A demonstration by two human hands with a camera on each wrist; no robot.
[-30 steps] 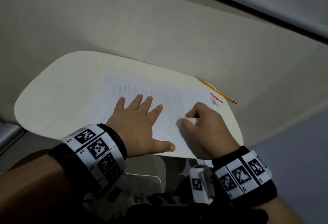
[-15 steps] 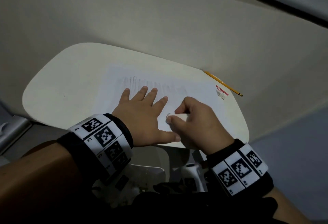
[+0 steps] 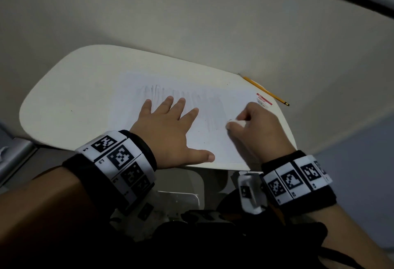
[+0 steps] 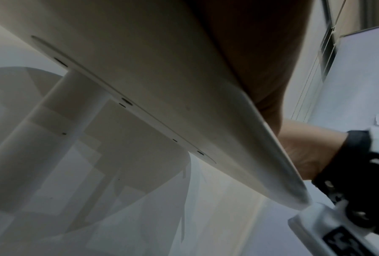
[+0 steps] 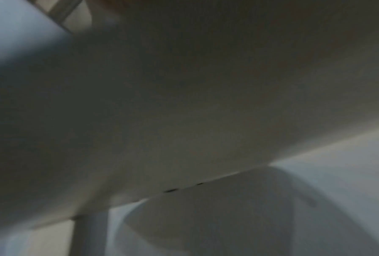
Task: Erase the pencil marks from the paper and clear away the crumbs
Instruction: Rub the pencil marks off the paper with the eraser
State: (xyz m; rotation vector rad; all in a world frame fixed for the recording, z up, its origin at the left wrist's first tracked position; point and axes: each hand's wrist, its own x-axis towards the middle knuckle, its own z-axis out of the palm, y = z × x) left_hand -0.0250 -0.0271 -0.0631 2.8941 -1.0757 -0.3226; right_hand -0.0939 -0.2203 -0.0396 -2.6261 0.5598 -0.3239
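A white sheet of paper (image 3: pixel 132 102) with grey pencil marks (image 3: pixel 204 102) lies on the small cream table (image 3: pixel 70 89). My left hand (image 3: pixel 168 128) lies flat on the sheet with its fingers spread, holding it down. My right hand (image 3: pixel 253 126) pinches a white eraser (image 3: pixel 236 123) and presses it on the right part of the sheet. A few dark crumbs (image 3: pixel 207 123) dot the paper between the hands. Both wrist views look at the table from below its edge; the left wrist view shows the other hand's wrist (image 4: pixel 305 152).
A yellow pencil (image 3: pixel 264 89) lies at the table's far right edge, partly over it. A red and white eraser wrapper (image 3: pixel 264 99) sits just beyond my right hand. The table stands against a pale wall (image 3: pixel 191 13) on a single leg (image 4: pixel 41 138).
My right hand has slid the eraser to the right, away from my left thumb. The left hand has stayed flat on the paper.
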